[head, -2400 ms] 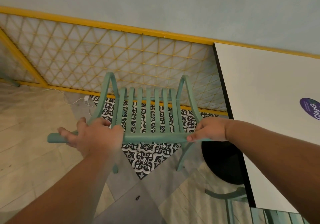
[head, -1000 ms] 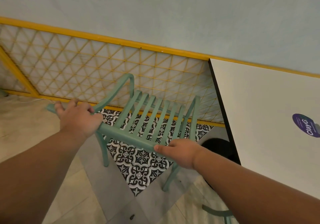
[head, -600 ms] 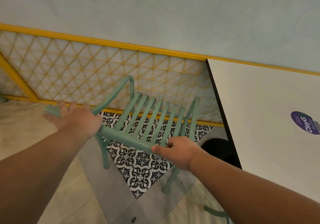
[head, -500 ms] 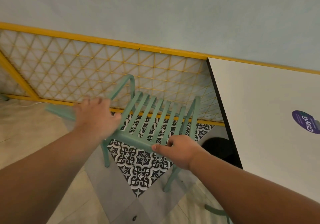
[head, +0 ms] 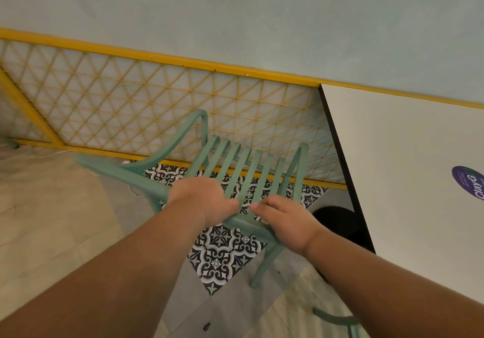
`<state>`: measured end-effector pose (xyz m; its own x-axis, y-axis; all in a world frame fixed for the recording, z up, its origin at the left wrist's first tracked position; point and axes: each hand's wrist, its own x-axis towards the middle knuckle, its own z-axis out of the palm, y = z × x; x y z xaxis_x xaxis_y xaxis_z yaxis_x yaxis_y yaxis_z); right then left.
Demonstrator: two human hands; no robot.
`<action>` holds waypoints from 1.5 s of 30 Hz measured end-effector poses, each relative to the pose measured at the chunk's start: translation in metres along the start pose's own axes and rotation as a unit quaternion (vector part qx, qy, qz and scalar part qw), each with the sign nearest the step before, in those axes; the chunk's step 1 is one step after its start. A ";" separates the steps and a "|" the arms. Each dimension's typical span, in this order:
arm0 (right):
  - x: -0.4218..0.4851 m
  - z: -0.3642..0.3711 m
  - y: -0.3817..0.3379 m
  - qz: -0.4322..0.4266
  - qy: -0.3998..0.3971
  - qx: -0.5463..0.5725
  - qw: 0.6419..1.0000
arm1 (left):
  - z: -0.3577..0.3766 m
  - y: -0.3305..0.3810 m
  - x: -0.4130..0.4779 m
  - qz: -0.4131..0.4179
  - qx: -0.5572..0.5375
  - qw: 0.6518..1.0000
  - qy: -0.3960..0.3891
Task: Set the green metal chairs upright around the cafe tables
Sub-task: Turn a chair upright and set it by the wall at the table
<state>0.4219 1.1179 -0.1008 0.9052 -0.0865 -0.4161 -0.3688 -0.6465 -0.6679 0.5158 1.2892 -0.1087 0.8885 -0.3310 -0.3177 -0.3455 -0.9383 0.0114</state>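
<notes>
The chair (head: 235, 170) stands upright on the patterned tiles, left of the table (head: 408, 170) and near the yellow lattice (head: 157, 107). Both hands grip its top rail, side by side: left hand (head: 207, 201) and right hand (head: 285, 222) curled closed on it. This chair looks nearly placed; another green piece (head: 337, 319) shows at near right, so more may remain

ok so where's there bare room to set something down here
The white square tabletop is bare except a purple round sticker near its right edge. The pale floor left of the green slatted metal chair is open. Between chair and table it is tight.
</notes>
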 end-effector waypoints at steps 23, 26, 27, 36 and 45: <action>0.006 -0.027 0.025 0.157 -0.212 -0.046 0.963 | 0.010 -0.009 0.011 0.073 0.042 0.996 -0.005; 0.004 -0.021 0.026 0.162 -0.202 -0.039 0.965 | 0.007 -0.012 0.008 0.046 0.011 0.999 -0.002; 0.003 -0.018 0.026 0.165 -0.200 -0.036 0.965 | 0.006 -0.014 0.006 0.044 0.007 0.999 -0.005; -0.005 0.027 0.010 0.172 -0.212 -0.001 0.962 | 0.004 -0.053 -0.003 0.071 0.036 0.997 -0.008; -0.011 0.063 -0.030 0.155 -0.246 0.024 0.956 | 0.005 -0.106 -0.003 0.088 0.065 0.994 -0.006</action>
<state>0.4097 1.1864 -0.1148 0.5455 0.1071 -0.8312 -0.6232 -0.6113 -0.4878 0.5485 1.3905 -0.1139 0.8081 -0.4865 -0.3321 -0.5315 -0.8452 -0.0552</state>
